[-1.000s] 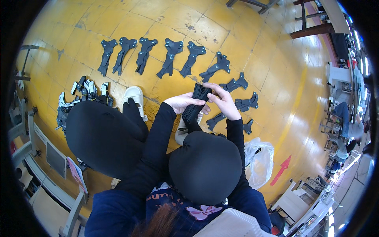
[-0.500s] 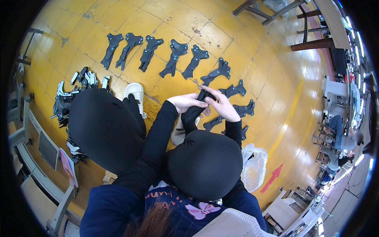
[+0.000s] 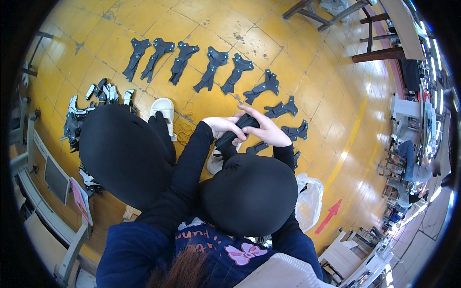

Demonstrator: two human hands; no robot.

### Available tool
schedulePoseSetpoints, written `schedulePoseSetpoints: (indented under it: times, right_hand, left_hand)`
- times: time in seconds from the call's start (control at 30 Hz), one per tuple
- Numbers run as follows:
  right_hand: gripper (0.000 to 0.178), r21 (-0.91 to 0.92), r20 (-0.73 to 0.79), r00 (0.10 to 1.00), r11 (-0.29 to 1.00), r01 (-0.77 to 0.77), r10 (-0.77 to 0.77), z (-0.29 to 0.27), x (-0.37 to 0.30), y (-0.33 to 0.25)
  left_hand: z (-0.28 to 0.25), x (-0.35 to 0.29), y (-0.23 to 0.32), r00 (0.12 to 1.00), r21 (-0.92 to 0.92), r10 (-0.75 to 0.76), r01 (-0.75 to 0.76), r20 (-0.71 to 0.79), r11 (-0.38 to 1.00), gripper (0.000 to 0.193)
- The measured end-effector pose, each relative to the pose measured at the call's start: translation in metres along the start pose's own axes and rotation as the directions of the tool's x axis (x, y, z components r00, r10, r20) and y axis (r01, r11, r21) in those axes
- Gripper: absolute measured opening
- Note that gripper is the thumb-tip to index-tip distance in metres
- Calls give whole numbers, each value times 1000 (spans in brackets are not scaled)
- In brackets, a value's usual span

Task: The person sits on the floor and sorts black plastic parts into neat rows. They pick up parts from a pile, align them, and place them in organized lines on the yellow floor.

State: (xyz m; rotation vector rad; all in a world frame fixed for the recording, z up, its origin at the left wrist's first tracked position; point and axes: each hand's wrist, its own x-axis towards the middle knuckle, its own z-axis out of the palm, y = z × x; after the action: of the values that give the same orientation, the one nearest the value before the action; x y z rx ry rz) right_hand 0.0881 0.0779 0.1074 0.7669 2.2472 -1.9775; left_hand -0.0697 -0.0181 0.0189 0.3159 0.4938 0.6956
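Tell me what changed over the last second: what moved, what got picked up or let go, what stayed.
Little changed. Both hands, left hand and right hand, kept hold of the same dark piece above the knees; the right fingers shifted slightly over it, nothing was released. The view drifted a bit. The row of dark pieces on the yellow floor, the pile of parts and the white slipper stayed put.

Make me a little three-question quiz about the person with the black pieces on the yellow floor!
1. True or false: both hands, the left hand and the right hand, hold one black piece.
2. The other black pieces lie on the floor in: A) a pile B) a curved row C) a box?
3. What colour is the slipper?

Key: 1 true. 2 B. 3 white.
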Motion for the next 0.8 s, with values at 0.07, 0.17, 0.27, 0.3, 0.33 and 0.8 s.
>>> schedulePoseSetpoints:
  times: [0.07,0.17,0.27,0.3,0.33,0.8]
  right_hand:
    - [52,-18,-158,984,996,83,-85,-2,2,4]
    - [37,123,-412,911,992,24,29,-10,1,14]
    - [35,150,-591,805,987,53,46,-10,2,21]
    - [35,140,-609,791,990,36,57,-8,2,22]
    - [35,130,-627,776,991,18,68,-6,2,23]
    - [50,330,-722,692,877,349,-4,21,4,31]
  left_hand:
    - [9,5,5,992,91,114,-109,-47,990,12]
    - [17,20,12,888,447,413,-292,-203,846,39]
    - [32,30,14,776,669,528,-192,-344,718,45]
    - [33,32,11,739,711,561,-161,-374,685,44]
    - [31,31,10,727,709,576,-177,-373,682,45]
    - [30,24,21,850,359,455,-350,-266,865,36]
